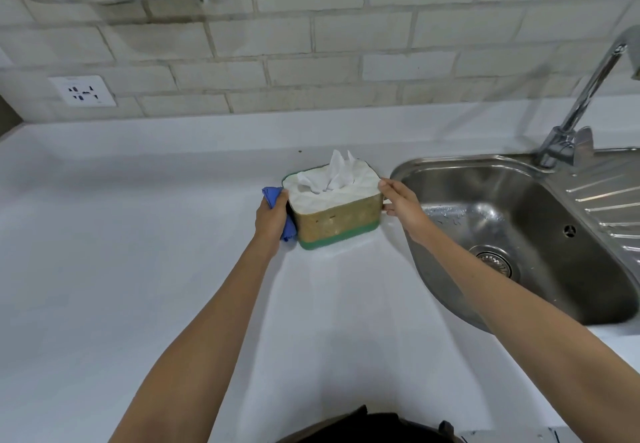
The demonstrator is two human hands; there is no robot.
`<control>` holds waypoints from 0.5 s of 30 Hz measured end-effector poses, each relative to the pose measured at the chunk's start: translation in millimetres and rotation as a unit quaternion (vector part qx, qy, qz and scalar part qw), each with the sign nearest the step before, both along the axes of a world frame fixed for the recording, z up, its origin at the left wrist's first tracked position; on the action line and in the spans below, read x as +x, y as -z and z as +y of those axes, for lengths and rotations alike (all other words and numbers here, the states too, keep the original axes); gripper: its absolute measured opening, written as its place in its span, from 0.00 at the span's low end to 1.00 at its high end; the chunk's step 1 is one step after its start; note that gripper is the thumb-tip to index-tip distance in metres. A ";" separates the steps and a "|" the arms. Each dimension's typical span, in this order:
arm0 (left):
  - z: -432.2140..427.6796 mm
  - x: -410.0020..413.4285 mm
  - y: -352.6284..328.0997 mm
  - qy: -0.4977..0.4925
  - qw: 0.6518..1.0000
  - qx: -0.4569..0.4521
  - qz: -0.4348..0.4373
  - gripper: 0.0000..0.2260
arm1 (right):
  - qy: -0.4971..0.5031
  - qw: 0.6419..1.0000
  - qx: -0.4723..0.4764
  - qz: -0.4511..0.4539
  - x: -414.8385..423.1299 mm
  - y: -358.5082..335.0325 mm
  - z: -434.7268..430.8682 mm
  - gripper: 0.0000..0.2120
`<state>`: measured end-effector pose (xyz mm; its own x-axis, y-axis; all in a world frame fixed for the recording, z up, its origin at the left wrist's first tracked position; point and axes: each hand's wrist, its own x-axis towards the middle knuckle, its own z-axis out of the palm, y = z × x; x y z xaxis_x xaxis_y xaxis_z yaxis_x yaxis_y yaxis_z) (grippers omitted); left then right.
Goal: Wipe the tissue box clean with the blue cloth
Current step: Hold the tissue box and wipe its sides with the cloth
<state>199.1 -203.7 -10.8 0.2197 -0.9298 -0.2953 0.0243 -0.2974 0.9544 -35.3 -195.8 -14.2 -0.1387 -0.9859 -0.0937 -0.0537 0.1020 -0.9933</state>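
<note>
The tissue box (337, 222) stands on the white counter, with tan woven sides, a green base band and white tissue sticking up from its top. My left hand (270, 219) grips the bunched blue cloth (272, 196) and presses it against the box's left side. My right hand (401, 205) holds the box's right end, thumb at the top edge and fingers against the side. The box's left and right faces are hidden behind the hands.
A steel sink (512, 234) with a drain and ribbed drainboard lies just right of the box, with a tall faucet (585, 96) behind it. A wall socket (83, 90) sits on the tiled backsplash at left. White counter (138, 252) stretches left and toward me.
</note>
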 end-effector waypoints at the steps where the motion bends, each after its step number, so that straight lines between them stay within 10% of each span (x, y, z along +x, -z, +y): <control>1: -1.4 0.1 -2.2 0.004 1.000 0.007 -0.009 0.09 | 0.000 1.000 -0.002 0.007 -1.5 -2.0 2.0 0.08; 15: -23.8 17.8 -41.4 0.088 0.979 0.158 -0.097 0.13 | -0.013 0.995 0.075 0.067 -10.8 -22.3 -7.0 0.30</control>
